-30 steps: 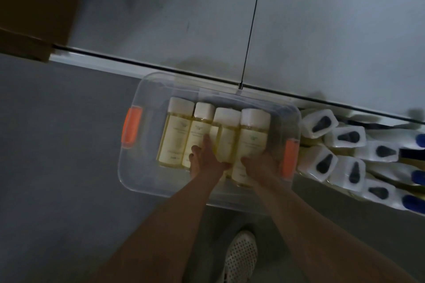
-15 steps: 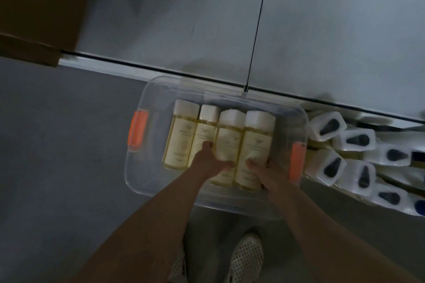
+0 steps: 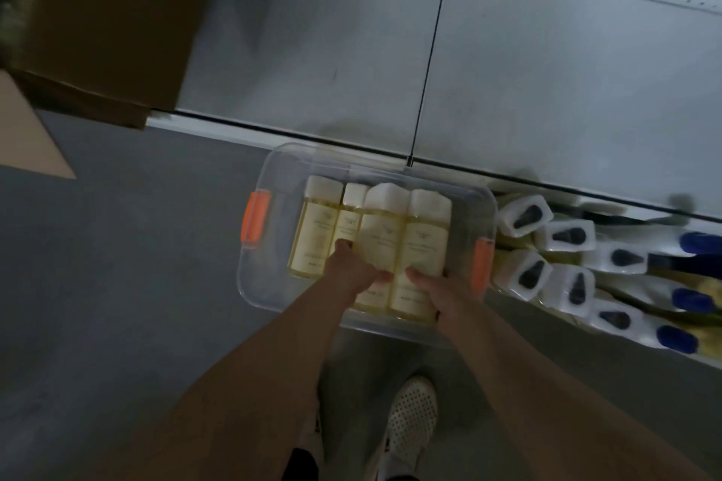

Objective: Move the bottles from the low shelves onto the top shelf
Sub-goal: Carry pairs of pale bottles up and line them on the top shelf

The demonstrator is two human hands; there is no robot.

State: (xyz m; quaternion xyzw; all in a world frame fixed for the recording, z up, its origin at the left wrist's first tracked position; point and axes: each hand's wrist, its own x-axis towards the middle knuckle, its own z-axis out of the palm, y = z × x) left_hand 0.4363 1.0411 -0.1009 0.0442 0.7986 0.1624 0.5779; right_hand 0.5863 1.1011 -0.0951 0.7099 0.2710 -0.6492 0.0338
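Both hands were down inside the clear plastic storage bin with orange side latches point(image 3: 260, 287), which sat on the grey floor point(image 3: 117, 266) against the foot of the grey metal shelving point(image 3: 547, 82). The left hand point(image 3: 349, 271) had its fingers curled round the lower part of the third yellow bottle with a white cap point(image 3: 381, 230), counting from the left, thumb across the label. The right hand point(image 3: 441, 293) gripped the fourth yellow bottle with a white cap point(image 3: 424, 242) near its base, thumb on the front face and fingers wrapped behind. Those two bottles stood a little higher in the bin than the rest.

Four such bottles lay in the bin in all, side by side, caps pointing toward the shelving; the two untouched yellow bottles point(image 3: 316, 230) lay to the left. The bin showed two orange latches, one on each short side.

To the right, on the low shelf, stood a cluster of white bottles with dark spouts point(image 3: 562, 258), about eight that I could count, with several blue-capped ones point(image 3: 691, 301) behind, blurred. A brown cardboard box point(image 3: 101, 23) stood at the left. A white perforated shoe point(image 3: 408, 414) showed below the bin.
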